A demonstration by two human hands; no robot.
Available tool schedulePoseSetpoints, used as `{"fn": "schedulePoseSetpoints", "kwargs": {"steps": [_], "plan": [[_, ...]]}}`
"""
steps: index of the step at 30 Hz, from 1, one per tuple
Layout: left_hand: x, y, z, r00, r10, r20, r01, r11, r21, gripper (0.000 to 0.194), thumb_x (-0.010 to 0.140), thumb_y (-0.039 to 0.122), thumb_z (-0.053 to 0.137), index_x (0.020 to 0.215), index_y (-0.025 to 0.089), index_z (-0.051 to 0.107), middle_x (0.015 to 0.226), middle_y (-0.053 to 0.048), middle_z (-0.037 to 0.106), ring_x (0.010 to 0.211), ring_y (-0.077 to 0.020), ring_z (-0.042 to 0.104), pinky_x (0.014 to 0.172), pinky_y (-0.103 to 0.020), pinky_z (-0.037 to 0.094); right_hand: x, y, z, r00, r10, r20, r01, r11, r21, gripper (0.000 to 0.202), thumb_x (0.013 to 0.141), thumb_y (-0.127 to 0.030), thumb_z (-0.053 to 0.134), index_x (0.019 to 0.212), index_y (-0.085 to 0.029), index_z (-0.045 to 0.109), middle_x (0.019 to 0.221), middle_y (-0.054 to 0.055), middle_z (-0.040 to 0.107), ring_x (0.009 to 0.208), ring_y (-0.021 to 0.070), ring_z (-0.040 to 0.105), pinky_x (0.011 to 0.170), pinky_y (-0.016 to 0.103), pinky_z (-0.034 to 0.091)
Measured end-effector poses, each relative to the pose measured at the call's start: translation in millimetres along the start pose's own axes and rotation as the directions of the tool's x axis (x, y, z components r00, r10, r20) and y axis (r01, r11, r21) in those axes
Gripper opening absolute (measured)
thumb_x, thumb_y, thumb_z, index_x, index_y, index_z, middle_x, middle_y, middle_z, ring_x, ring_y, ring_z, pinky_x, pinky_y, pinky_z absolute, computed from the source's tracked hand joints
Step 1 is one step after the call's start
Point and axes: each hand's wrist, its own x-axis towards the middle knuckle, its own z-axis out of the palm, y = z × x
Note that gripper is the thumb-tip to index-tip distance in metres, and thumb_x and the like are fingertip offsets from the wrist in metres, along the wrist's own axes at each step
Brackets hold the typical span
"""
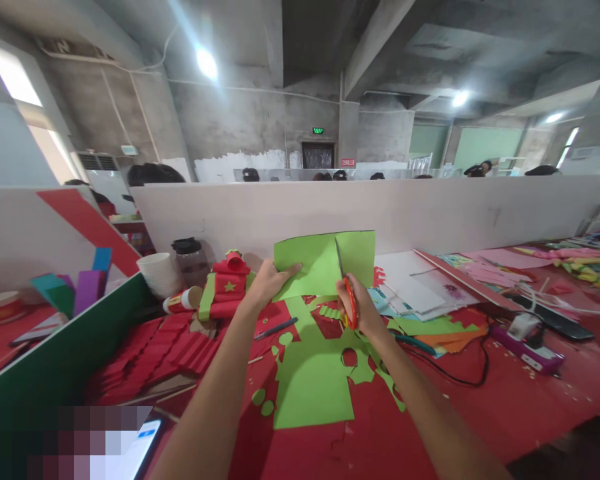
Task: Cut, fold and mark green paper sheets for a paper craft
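Note:
My left hand (269, 283) grips the left edge of a light green sheet of paper (307, 257), thumb on its near face. The sheet is held up above the table. In my right hand (363, 303) is a pair of scissors with orange-red handles (351, 303); its dark blade lies across the sheet, right of the middle. Below lie a larger green sheet (313, 387) and green offcuts (363, 367) with round holes. Small green circles (263, 399) are scattered to the left, and a dark pen (276, 328) rests behind them.
Folded red paper strips (165, 353) and a red-green paper model with a star (229, 287) stand left, near paper cups (155, 273) and a dark-lidded jar (190, 260). A phone (130, 453) lies front left. At right are white papers (420, 287) and a purple power strip (527, 347).

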Motion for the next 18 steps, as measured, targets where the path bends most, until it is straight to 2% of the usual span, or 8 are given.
{"fn": "schedulePoseSetpoints", "kwargs": {"steps": [5,11,18], "plan": [[0.9,-2.5,0.0,1.0,0.009,0.009,-0.009,1.0,-0.015,0.049,0.073,0.047,0.074,0.11,0.015,0.07,0.109,-0.01,0.073,0.094,-0.0253,0.068,0.083,-0.036,0.053,0.5,-0.3,0.4,1.0,-0.025,0.011,0.024,1.0,0.008,0.045,0.086,-0.07,0.045,0.079,-0.026,0.042,0.051,-0.006,0.046,0.041,0.0137,0.044,0.042,0.026,0.039],[0.4,-2.3,0.2,1.0,0.004,0.02,-0.003,1.0,-0.029,0.05,0.074,0.047,0.073,0.113,0.016,0.069,0.114,-0.011,0.071,0.098,-0.0256,0.068,0.088,-0.039,0.052,-0.5,0.5,-1.4,0.997,-0.061,0.056,0.059,0.998,0.034,0.044,0.088,-0.07,0.042,0.082,-0.025,0.042,0.052,-0.006,0.045,0.043,0.0134,0.044,0.042,0.025,0.038],[-1.2,-0.8,1.1,0.999,-0.043,0.017,0.044,0.997,-0.059,0.057,0.069,0.049,0.078,0.112,0.014,0.07,0.111,-0.014,0.072,0.097,-0.0273,0.067,0.087,-0.04,0.052,-1.7,-2.8,-4.7,0.997,-0.032,0.067,0.03,0.999,0.027,0.045,0.089,-0.069,0.039,0.081,-0.025,0.039,0.055,-0.006,0.046,0.045,0.0127,0.048,0.045,0.024,0.041]]}}
